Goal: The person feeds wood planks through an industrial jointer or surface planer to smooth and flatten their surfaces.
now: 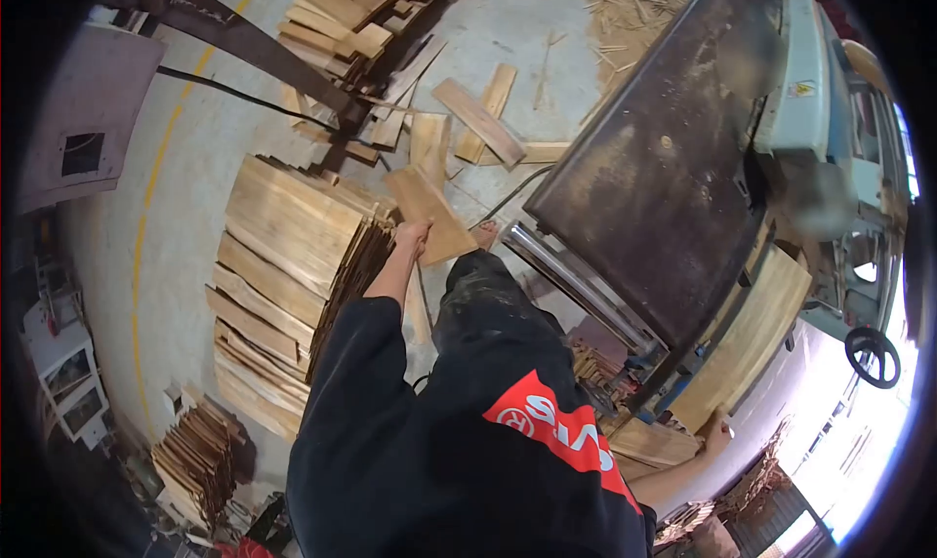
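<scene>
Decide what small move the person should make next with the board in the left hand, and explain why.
Probably swing the board across toward the machine table. The left hand grips its near end, lifted beside the stack, and the right hand is at the end of a second board by that machine, so the work seems centred there.

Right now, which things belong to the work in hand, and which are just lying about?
In hand: left hand gripping plank; plank stack beside it; right hand at wide board end, by machine table.
Lying about: floor offcuts; splinter pile; far stack; handwheel.
</scene>
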The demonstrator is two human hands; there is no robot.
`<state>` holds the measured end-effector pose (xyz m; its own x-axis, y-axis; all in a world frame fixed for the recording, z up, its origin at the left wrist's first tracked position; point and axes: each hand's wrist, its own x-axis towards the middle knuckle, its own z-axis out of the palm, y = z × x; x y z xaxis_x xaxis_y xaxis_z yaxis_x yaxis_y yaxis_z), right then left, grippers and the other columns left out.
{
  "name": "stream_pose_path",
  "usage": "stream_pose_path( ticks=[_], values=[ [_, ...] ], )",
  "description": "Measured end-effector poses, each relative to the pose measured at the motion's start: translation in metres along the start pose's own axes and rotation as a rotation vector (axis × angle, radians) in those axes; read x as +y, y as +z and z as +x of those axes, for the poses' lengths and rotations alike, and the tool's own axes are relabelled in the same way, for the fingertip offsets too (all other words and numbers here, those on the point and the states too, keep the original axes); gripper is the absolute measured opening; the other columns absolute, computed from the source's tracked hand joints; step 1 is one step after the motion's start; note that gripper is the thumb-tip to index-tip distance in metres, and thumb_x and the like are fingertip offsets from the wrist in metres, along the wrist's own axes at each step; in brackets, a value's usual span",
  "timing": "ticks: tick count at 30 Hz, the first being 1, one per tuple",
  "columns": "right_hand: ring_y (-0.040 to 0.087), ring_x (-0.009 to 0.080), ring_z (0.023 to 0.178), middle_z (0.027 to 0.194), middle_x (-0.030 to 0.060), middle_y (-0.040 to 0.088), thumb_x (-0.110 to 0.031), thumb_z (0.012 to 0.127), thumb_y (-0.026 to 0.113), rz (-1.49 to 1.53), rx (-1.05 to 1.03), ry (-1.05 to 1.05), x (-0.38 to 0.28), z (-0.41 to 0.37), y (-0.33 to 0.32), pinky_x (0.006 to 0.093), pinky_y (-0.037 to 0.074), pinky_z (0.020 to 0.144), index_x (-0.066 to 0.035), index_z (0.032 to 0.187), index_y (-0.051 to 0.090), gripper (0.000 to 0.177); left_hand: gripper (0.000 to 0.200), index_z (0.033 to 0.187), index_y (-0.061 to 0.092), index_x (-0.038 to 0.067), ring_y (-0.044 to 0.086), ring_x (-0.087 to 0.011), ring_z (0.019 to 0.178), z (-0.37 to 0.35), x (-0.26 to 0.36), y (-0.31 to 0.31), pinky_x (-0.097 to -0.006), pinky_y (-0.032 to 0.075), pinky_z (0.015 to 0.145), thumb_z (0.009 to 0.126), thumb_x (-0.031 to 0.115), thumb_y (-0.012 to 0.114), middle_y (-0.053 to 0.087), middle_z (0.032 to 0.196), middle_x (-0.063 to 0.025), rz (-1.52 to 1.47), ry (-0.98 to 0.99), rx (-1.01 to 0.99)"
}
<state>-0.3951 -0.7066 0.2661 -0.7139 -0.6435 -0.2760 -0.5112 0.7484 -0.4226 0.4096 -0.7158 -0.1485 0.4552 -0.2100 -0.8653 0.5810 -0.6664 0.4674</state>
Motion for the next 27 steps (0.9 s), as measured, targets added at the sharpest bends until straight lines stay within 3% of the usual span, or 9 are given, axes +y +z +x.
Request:
stream_pose_path(
  ticks=[4,9,13,15,18,20,22,23,27],
  values=[
    [0.062,0.0184,0.083,0.087,0.013,0.071,-0.061,0.099,0.067,-0.069,-0.044,-0.117,-0.056,-0.007,0.014,0.0355,0.05,0.075,0.009,0.1,0.073,0.071,0.05,0.126,0.065,-0.012,0.074,-0.0288,0.088,0.022,0.037,0.001,-0.0439,0.063,0.077,0.086,0.01,0.086,0.075,0.114,-0.0172,-0.091,0.027,-0.026],
    [0.061,0.0263,0.082,0.087,0.021,0.073,-0.065,0.098,0.063,-0.184,0.27,-0.07,-0.031,0.016,0.035,0.0417,0.051,0.081,0.01,0.099,0.074,0.076,0.051,0.126,0.063,-0.016,0.075,-0.0338,0.092,0.044,0.104,-0.009,-0.0442,0.063,0.078,0.085,0.008,0.082,0.074,0.115,-0.024,-0.167,0.179,-0.135],
    [0.048,0.0172,0.058,0.057,0.0053,0.052,-0.058,0.097,0.071,-0.14,0.44,-0.162,-0.057,-0.016,0.04,0.0387,0.041,0.057,0.002,0.068,0.063,0.066,0.065,0.128,0.062,-0.016,0.071,-0.035,0.107,0.013,0.151,-0.013,-0.0489,0.059,0.086,0.08,0.021,0.087,0.071,0.12,-0.0265,0.328,0.183,0.156],
    [0.049,0.0158,0.057,0.057,0.0039,0.053,-0.053,0.098,0.071,-0.153,0.437,-0.174,-0.047,-0.015,0.027,0.0378,0.042,0.055,0.001,0.073,0.065,0.06,0.077,0.129,0.064,-0.01,0.065,-0.0335,0.113,0.048,0.127,-0.034,-0.0541,0.053,0.094,0.075,0.039,0.089,0.07,0.121,-0.0234,0.414,0.26,0.138],
    [0.051,0.0134,0.057,0.067,0.0025,0.06,-0.048,0.102,0.068,0.137,0.356,-0.014,-0.061,-0.05,-0.004,0.036,0.042,0.052,-0.001,0.088,0.07,0.05,0.048,0.131,0.066,0.004,0.062,-0.0281,0.116,0.097,0.088,-0.065,-0.046,0.055,0.09,0.096,0.037,0.069,0.068,0.129,-0.0151,0.199,0.306,-0.046],
    [0.053,0.0118,0.06,0.064,0.0002,0.056,-0.047,0.104,0.067,0.451,0.321,0.03,-0.032,-0.049,-0.002,0.0366,0.042,0.052,-0.001,0.088,0.071,0.049,0.031,0.118,0.073,0.004,0.068,-0.0283,0.095,0.092,0.073,-0.075,-0.0461,0.056,0.084,0.102,0.025,0.057,0.075,0.113,-0.0119,-0.048,0.5,-0.007],
    [0.06,0.0151,0.069,0.075,0.0009,0.064,-0.058,0.105,0.057,0.496,0.309,0.135,-0.072,-0.095,0.01,0.0396,0.047,0.056,0.0,0.094,0.072,0.061,0.028,0.114,0.073,-0.003,0.071,-0.031,0.094,0.019,0.092,-0.057,-0.0409,0.057,0.088,0.103,0.02,0.06,0.076,0.104,-0.0174,0.009,1.038,0.222],
    [0.062,0.0157,0.072,0.079,0.0013,0.066,-0.063,0.105,0.053,0.552,0.291,0.11,-0.069,-0.096,0.028,0.0401,0.049,0.057,-0.001,0.097,0.073,0.066,0.032,0.116,0.07,-0.008,0.069,-0.0275,0.096,-0.086,0.115,-0.018,-0.0365,0.056,0.089,0.104,0.021,0.065,0.074,0.106,-0.0193,0.007,1.054,0.536],
    [0.05,0.0127,0.049,0.063,-0.0016,0.051,-0.063,0.106,0.051,0.947,-0.371,0.15,-0.044,-0.095,0.079,0.0282,0.038,0.042,-0.006,0.1,0.06,0.058,0.028,0.121,0.067,-0.001,0.065,-0.0181,0.108,-0.262,0.109,0.078,-0.0354,0.053,0.094,0.108,0.023,0.065,0.072,0.113,-0.0114,-0.255,1.227,0.025]
  ],
)
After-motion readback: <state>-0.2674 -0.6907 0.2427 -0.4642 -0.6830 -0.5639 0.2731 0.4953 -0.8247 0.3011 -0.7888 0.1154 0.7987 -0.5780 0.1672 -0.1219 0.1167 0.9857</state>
